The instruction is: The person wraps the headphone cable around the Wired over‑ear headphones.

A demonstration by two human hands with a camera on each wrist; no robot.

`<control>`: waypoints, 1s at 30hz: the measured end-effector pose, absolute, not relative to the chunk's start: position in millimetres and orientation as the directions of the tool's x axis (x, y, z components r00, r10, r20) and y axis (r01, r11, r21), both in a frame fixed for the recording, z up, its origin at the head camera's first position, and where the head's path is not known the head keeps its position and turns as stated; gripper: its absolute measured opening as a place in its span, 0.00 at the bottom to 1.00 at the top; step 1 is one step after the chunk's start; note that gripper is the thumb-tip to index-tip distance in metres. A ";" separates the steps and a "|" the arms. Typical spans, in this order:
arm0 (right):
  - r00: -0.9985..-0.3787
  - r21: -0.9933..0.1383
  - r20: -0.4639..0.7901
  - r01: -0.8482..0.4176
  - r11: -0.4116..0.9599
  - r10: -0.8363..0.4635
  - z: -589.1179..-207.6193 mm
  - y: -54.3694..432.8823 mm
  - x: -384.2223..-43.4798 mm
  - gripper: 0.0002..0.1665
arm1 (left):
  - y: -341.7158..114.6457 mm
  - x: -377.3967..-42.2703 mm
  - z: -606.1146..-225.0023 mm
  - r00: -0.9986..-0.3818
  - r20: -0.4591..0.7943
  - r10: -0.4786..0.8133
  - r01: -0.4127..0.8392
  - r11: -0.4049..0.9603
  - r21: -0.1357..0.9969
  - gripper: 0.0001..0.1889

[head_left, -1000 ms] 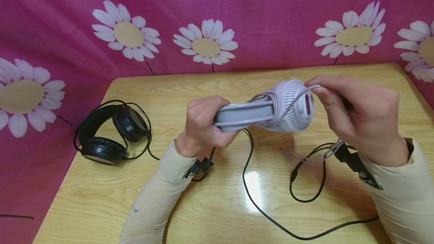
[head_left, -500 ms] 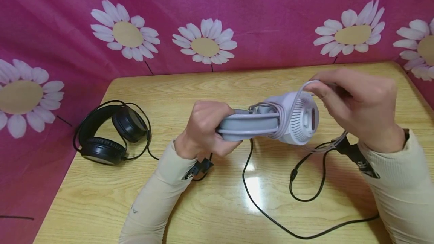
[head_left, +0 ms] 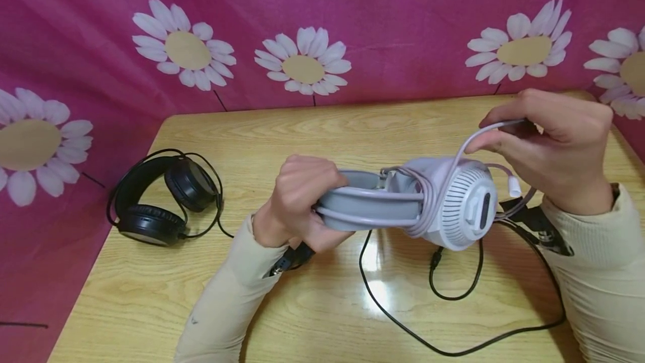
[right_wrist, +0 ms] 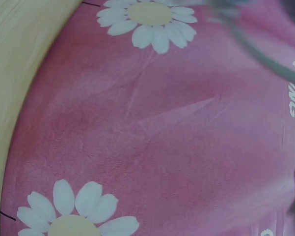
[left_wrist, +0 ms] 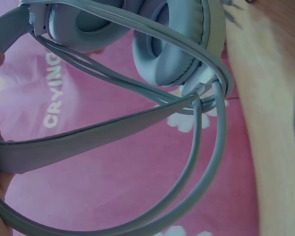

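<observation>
My left hand (head_left: 304, 200) grips the headband of pale lilac-grey headphones (head_left: 461, 212), held up over the table. Their cable (head_left: 427, 200) is wound in several turns around the ear cups and the ends of the headband. To the right, my right hand (head_left: 559, 147) pinches a free length of that cable between thumb and fingers, drawn up from the near ear cup. A white cable tip (head_left: 514, 186) hangs below the right hand. The left wrist view shows the padded ear cups (left_wrist: 174, 44) and the cable strands spanning between them.
Black headphones (head_left: 156, 200) lie at the left of the wooden table (head_left: 312, 318). Their black cable (head_left: 383, 307) loops across the table under both arms. A pink cloth (head_left: 403, 32) with white daisies hangs behind the table's far edge.
The lilac-grey headphones have come down and to the right, nearer the head camera. The right hand has moved slightly right, holding the cable, and the white tip has come into view.
</observation>
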State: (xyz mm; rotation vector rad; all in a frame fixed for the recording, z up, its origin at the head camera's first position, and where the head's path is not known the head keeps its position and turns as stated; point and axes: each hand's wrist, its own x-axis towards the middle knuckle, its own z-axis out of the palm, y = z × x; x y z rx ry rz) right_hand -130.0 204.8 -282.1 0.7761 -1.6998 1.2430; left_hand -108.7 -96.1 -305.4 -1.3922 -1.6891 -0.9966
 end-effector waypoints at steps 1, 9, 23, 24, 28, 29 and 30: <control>-0.427 -0.412 0.904 -0.864 0.288 0.014 -282.0 204.1 -130.1 0.38 | -96.5 -107.1 -303.8 -0.154 0.894 0.420 0.987 0.106 0.121 0.11; -0.431 -0.419 0.902 -0.883 0.209 -0.012 -279.2 197.9 -126.7 0.29 | -96.1 -99.7 -294.5 -0.080 0.911 0.404 0.997 0.036 0.072 0.09; -0.473 -0.419 0.872 -0.855 0.305 -0.127 -281.9 197.1 -129.9 0.22 | -92.6 -91.9 -287.9 0.009 0.924 0.381 0.999 -0.032 0.004 0.07; -0.474 -0.412 0.870 -0.849 0.331 -0.132 -282.6 196.3 -130.8 0.21 | -92.5 -90.8 -287.3 0.012 0.925 0.380 0.999 -0.032 0.000 0.08; -0.468 -0.380 0.871 -0.836 0.397 -0.151 -283.5 191.3 -132.3 0.17 | -91.3 -88.3 -285.5 0.026 0.923 0.383 0.999 -0.042 -0.011 0.08; -0.461 -0.368 0.873 -0.836 0.408 -0.158 -284.1 190.4 -132.9 0.16 | -90.8 -87.7 -285.1 0.030 0.923 0.384 0.999 -0.047 -0.013 0.09; -0.454 -0.358 0.876 -0.837 0.414 -0.161 -284.9 189.5 -133.7 0.15 | -90.4 -87.3 -284.0 0.036 0.922 0.385 0.998 -0.054 -0.017 0.09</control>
